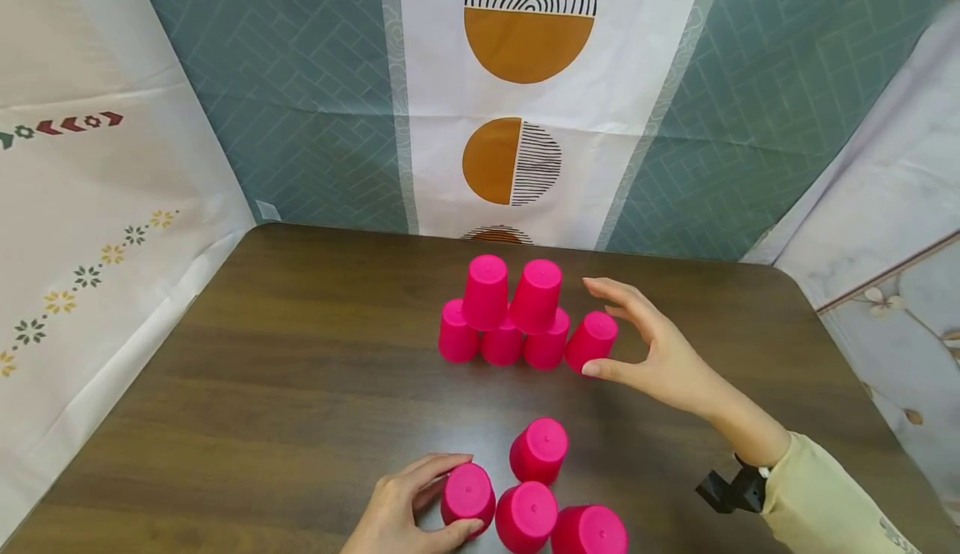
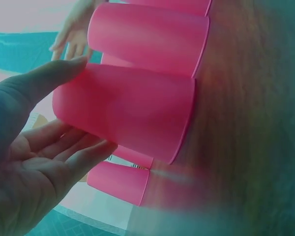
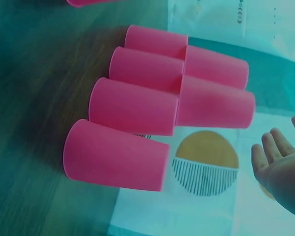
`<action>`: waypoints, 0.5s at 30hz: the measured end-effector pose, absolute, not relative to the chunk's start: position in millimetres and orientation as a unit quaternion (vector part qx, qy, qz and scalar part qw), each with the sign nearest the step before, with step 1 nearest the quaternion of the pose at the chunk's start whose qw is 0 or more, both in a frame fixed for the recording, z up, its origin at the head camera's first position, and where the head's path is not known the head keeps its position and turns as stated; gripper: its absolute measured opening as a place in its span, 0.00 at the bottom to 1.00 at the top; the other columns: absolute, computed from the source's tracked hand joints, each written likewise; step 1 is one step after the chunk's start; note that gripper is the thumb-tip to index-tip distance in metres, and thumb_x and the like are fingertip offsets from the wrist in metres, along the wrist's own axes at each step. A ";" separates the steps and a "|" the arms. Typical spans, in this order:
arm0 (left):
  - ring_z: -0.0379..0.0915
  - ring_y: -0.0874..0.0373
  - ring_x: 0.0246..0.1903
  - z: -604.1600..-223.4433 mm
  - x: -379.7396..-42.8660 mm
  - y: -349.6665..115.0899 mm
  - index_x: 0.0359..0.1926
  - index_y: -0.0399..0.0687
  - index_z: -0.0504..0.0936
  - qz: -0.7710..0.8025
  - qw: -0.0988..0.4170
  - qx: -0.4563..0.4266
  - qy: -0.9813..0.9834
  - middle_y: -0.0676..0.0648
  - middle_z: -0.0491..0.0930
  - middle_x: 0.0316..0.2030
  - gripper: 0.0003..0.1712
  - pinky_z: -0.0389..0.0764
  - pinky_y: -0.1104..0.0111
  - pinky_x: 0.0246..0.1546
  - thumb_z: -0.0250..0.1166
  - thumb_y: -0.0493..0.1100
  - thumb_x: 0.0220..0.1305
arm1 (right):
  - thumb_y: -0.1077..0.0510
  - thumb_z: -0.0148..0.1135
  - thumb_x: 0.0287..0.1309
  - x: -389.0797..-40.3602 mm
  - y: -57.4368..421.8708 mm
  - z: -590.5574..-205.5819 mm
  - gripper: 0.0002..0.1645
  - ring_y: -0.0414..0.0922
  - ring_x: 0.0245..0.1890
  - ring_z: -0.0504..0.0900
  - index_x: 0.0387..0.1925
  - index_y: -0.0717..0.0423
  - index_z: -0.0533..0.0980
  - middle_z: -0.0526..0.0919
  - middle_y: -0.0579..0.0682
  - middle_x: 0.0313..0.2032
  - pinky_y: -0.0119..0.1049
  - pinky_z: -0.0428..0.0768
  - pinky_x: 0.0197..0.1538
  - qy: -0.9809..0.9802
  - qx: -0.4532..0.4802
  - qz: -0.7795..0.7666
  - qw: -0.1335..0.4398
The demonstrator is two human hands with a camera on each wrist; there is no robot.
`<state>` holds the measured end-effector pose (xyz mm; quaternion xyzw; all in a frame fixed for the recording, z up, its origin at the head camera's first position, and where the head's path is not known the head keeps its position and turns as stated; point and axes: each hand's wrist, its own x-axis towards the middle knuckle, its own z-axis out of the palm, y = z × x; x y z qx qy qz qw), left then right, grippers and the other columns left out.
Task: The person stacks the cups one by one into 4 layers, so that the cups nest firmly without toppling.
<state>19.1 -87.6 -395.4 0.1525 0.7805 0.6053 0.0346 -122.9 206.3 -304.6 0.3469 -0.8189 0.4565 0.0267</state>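
Near the front of the table, my left hand point(image 1: 393, 506) holds an upside-down pink cup point(image 1: 468, 491) between thumb and fingers. In the left wrist view the thumb lies on one side of that cup point(image 2: 128, 108) and fingers on the other; its rim is at the tabletop. Farther back, my right hand point(image 1: 663, 362) is spread around the right-end cup point(image 1: 594, 339) of a row of upside-down pink cups. The right wrist view shows this hand point(image 3: 282, 164) apart from the end cup point(image 3: 117, 157). Two cups, one of them point(image 1: 537, 296), stand on top of the row.
Beside the left hand's cup stand three more upside-down pink cups: a middle one point(image 1: 527, 514), one behind it point(image 1: 540, 450) and one at right point(image 1: 591, 531). The brown wooden table point(image 1: 247, 387) ends at a patterned cloth point(image 1: 315, 121) behind and at the sides.
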 end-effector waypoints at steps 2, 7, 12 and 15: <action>0.77 0.63 0.44 -393.6 20.0 -86.7 0.51 0.40 0.77 0.600 0.034 0.122 0.790 0.48 0.78 0.46 0.31 0.78 0.74 0.45 0.74 0.50 0.48 | 0.67 0.75 0.38 -113.2 210.1 -301.8 0.53 0.39 0.63 0.63 0.67 0.50 0.59 0.62 0.48 0.65 0.25 0.63 0.61 -0.815 0.358 0.454 0.030; 0.78 0.64 0.42 -383.1 20.4 -86.8 0.49 0.51 0.79 0.592 -0.010 0.054 0.804 0.55 0.79 0.44 0.30 0.78 0.76 0.43 0.76 0.51 0.42 | 0.63 0.76 0.38 -87.4 218.8 -300.5 0.53 0.40 0.64 0.63 0.67 0.51 0.60 0.62 0.48 0.66 0.25 0.62 0.61 -0.821 0.368 0.436 0.018; 0.78 0.65 0.41 -365.6 17.3 -91.1 0.49 0.55 0.78 0.562 -0.111 0.120 0.811 0.57 0.80 0.43 0.29 0.78 0.76 0.43 0.77 0.46 0.43 | 0.48 0.74 0.43 -60.0 229.5 -304.1 0.53 0.36 0.64 0.61 0.69 0.45 0.56 0.60 0.42 0.67 0.31 0.68 0.59 -0.864 0.349 0.361 -0.020; 0.77 0.63 0.43 -356.1 13.8 -93.3 0.51 0.49 0.77 0.545 -0.164 0.183 0.802 0.52 0.80 0.44 0.30 0.78 0.75 0.45 0.76 0.41 0.43 | 0.45 0.73 0.43 -44.4 234.6 -310.6 0.54 0.36 0.64 0.62 0.69 0.46 0.55 0.60 0.42 0.67 0.38 0.73 0.56 -0.871 0.362 0.330 -0.024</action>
